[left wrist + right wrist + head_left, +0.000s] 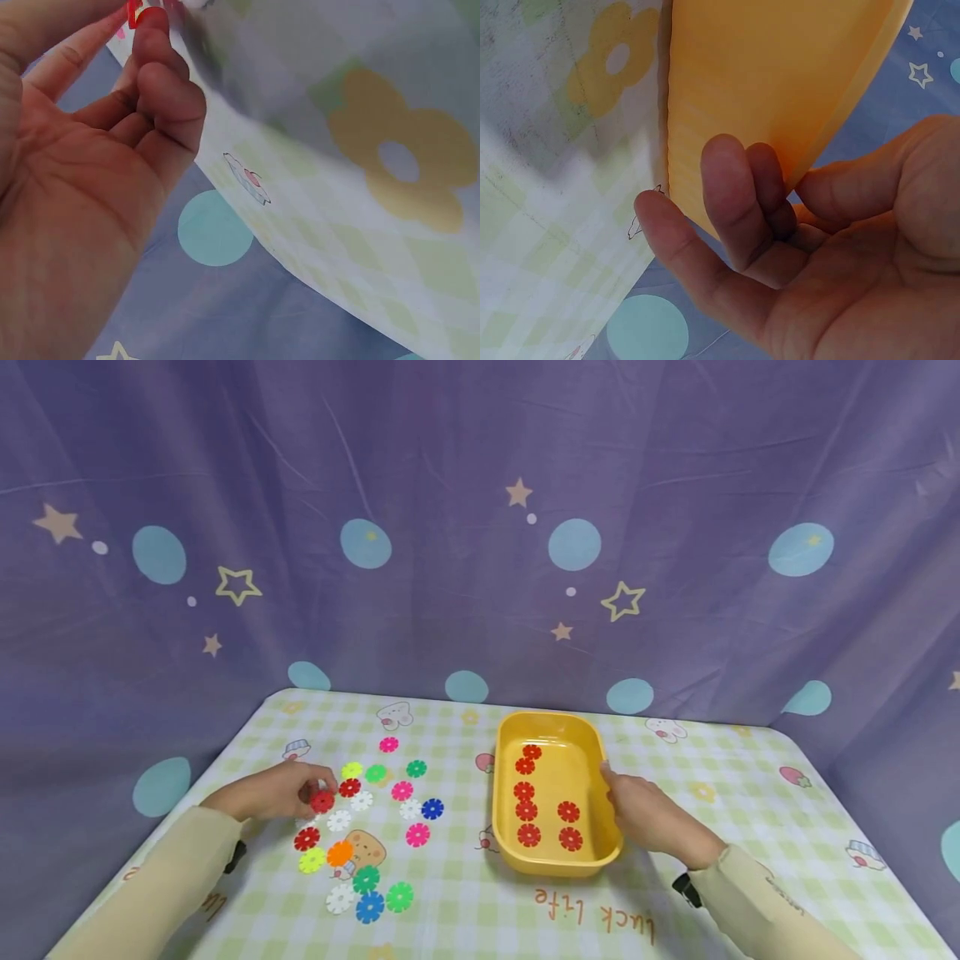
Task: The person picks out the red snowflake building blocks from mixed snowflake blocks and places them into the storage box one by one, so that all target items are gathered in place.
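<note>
Cream fabric sleeves [146, 889] come in at the lower left and lower right corners of the head view, each with a small black fitting [687, 890] near the wrist. At left of centre, the left-hand grip [288, 789] pinches a red notched plastic disc [322, 801] between thumb and fingertip; the left wrist view shows only a sliver of it at its top edge. Right of centre stands a yellow rectangular plastic tray [551, 864] with rounded corners, and the right-hand grip [651, 814] is closed on its right side, thumb at the rim and fingers against the outer wall. Inside, flat red notched discs [571, 838] lie in two columns, five down the left and two at the lower right, the top pair touching. Loose notched discs in white, pink, yellow, green, blue and orange [340, 854] spread over the lower left of the frame, with two more red discs [306, 838] among them, one above and one below the pinched piece. All this is on a counter [720, 835] covered by a green-and-white checked cloth [450, 927]. Behind it hangs a purple fabric curtain [450, 610] printed with stars and blue spots.
</note>
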A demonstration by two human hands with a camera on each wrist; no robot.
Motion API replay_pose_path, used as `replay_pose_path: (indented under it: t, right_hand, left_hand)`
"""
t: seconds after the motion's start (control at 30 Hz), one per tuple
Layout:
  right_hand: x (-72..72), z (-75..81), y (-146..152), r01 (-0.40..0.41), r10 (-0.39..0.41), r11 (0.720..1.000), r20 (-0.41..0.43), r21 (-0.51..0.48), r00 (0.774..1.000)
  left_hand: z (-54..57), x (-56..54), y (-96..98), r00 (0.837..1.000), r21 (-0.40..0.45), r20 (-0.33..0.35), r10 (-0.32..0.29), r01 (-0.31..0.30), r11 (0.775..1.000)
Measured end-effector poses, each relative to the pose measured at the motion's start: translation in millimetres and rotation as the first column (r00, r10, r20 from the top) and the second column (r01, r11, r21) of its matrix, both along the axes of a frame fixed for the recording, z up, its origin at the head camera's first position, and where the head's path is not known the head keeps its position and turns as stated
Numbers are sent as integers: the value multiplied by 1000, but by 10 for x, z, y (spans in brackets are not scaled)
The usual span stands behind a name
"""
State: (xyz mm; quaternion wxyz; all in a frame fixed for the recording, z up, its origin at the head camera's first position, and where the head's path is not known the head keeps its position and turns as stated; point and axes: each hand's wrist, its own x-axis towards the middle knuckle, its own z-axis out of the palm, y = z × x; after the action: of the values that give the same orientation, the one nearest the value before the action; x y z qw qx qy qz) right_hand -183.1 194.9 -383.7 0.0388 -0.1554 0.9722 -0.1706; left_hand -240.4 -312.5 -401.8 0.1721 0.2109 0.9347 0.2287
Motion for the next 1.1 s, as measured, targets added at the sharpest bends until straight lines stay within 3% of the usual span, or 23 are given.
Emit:
replay_pose_path:
  t: [0.17,0.27,0.37,0.5,0.63,0.73,0.83,0.93,1.1]
  right_hand:
    - [16,-4,31,8,-8,1000,7,-4,1000]
    - [18,-12,49,9,-9,1000,6,-2,1000]
    - [11,-25,66,9,-9,1000,2,3,1000]
    - [1,-32,88,10,-10,1000,-2,7,1000]
    - [8,-20,105,6,-6,1000,-2,3,1000]
    - [4,-12,101,4,-4,1000,0,-5,1000]
    - [-9,-6,83,7,-7,1000,5,-5,1000]
    - [-22,-5,60,12,-12,1000,8,-1,1000]
    - [-25,-5,12,3,-3,1000,3,-6,1000]
  left_hand:
    - [-23,-10,36,1000,12,-14,-14,14,1000]
    - [10,-24,95,995,-18,-95,-42,40,999]
    - [97,-26,262,972,-36,-207,-111,106,994]
    - [259,6,723,918,-10,-322,-233,243,970]
    - [366,3,1358,829,10,-435,-352,395,919]
    - [375,-38,1873,771,-18,-489,-408,459,888]
    - [310,-111,2361,755,-81,-471,-457,479,874]
    - [186,-229,2758,756,-147,-415,-506,493,858]
    - [10,-417,3101,767,-239,-361,-530,474,848]
